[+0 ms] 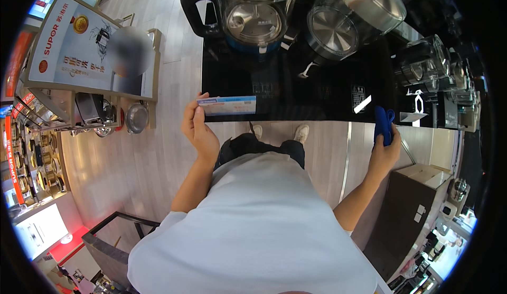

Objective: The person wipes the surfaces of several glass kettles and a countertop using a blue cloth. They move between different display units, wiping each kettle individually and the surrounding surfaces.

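Between the thumb and fingers of my left hand is the left end of a printed paper tag, held over the front edge of a glossy black counter. My right hand grips a folded blue cloth at the counter's front edge, farther right. Beyond the tag stands a glass kettle with a black handle. To its right is a second clear jug with a metallic top part.
Several glass jars line the counter's right side near a small upright sign holder. At left is a display stand with a steel pan hanging below. A dark cabinet stands at right, and a dark-framed bin-like stand behind left.
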A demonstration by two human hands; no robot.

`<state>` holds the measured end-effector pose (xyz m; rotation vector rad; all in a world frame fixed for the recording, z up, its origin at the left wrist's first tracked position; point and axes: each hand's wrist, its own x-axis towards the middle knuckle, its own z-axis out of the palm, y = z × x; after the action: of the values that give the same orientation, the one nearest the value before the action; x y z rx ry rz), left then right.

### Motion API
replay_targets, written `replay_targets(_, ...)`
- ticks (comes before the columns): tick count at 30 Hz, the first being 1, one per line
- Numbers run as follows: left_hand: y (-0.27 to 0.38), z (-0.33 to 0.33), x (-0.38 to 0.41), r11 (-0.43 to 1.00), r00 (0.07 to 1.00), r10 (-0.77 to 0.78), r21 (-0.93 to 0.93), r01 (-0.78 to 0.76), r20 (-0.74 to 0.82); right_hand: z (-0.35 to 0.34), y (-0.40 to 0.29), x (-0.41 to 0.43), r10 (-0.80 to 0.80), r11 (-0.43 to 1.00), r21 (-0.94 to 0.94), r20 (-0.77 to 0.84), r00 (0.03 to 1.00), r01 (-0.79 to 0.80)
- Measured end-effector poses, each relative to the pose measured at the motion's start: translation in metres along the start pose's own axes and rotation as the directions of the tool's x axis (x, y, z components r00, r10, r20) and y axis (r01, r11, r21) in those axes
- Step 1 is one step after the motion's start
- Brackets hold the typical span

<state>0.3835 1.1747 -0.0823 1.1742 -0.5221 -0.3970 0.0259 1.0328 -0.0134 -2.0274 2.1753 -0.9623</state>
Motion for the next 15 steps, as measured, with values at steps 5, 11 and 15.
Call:
replay_targets(5, 0.015, 0.004, 0.016, 0.930, 0.972, 0.231, 0.300, -0.212, -0.030, 0.002, -0.069, -0.002, -0.160, 0.919, 0.362, -0.025, 0.987, 0.158)
replay_targets(11, 0.061, 0.021, 0.099, 0.951, 0.962, 0.272, 0.162, -0.263, -0.036, 0.001, -0.171, 0.019, -0.526, 0.576, 0.622, -0.214, 0.823, 0.530)
replay_targets(15, 0.071, 0.047, 0.156, 0.891, 0.933, 0.328, 0.281, -0.357, 0.147, 0.007, -0.230, 0.049, -0.645, 0.494, 0.541, -0.297, 0.704, 0.681)
